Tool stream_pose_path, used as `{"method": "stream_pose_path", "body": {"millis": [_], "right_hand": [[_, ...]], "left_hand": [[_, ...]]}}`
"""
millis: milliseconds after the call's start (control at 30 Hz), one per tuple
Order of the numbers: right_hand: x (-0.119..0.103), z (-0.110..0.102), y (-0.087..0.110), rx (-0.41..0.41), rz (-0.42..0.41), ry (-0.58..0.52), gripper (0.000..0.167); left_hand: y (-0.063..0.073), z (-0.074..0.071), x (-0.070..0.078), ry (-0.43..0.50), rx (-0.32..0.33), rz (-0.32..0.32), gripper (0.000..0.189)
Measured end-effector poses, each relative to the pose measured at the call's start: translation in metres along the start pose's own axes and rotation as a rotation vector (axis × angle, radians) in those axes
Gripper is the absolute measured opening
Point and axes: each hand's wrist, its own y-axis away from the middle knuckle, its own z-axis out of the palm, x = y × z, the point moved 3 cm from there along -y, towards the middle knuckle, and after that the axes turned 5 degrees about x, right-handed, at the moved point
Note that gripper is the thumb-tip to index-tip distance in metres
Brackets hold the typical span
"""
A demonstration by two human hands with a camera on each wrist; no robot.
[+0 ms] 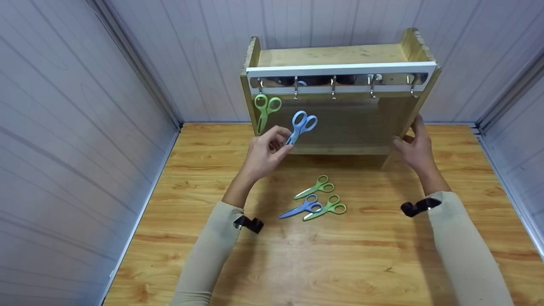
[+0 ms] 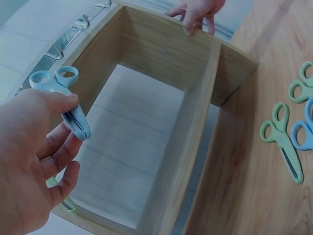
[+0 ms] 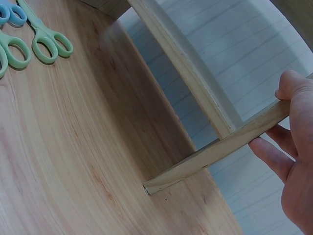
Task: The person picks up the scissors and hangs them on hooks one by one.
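My left hand (image 1: 265,155) pinches a pair of light blue scissors (image 1: 299,128) by the blades, handles pointing up, just in front of the shelf and below its hooks. In the left wrist view the thumb presses on the blue scissors (image 2: 78,122) near the handles. My right hand (image 1: 416,146) grips the right side panel of the wooden shelf (image 1: 331,53), thumb on one face and fingers on the other, as the right wrist view shows. Green scissors (image 1: 263,117) hang by a handle loop from the leftmost hook (image 1: 260,85).
Two green scissors, one farther back (image 1: 315,188) and one nearer (image 1: 326,209), lie on the wood-grain tabletop (image 1: 340,263) with blue scissors (image 1: 299,209) beside them. A white rail (image 1: 314,69) with several metal hooks crosses the shelf's front. Panelled walls (image 1: 204,51) stand around.
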Motion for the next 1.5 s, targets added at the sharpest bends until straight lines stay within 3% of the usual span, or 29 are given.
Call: {"method": "stream_pose_path", "body": {"millis": [333, 533, 900, 1500], "right_hand": [[0.000, 0.000, 0.000, -0.009, 0.021, 0.047, 0.094], [0.000, 0.000, 0.002, 0.003, 0.011, -0.032, 0.090], [-0.001, 0.002, 0.002, -0.001, -0.011, -0.037, 0.090], [0.000, 0.002, 0.001, 0.002, 0.001, -0.054, 0.090]], "left_hand": [[-0.005, -0.002, 0.003, 0.027, 0.023, 0.028, 0.022], [-0.010, -0.003, 0.005, 0.036, 0.048, 0.056, 0.024], [-0.012, -0.004, 0.004, 0.068, 0.064, -0.002, 0.024], [-0.017, 0.000, 0.004, 0.161, 0.136, -0.028, 0.026]]}}
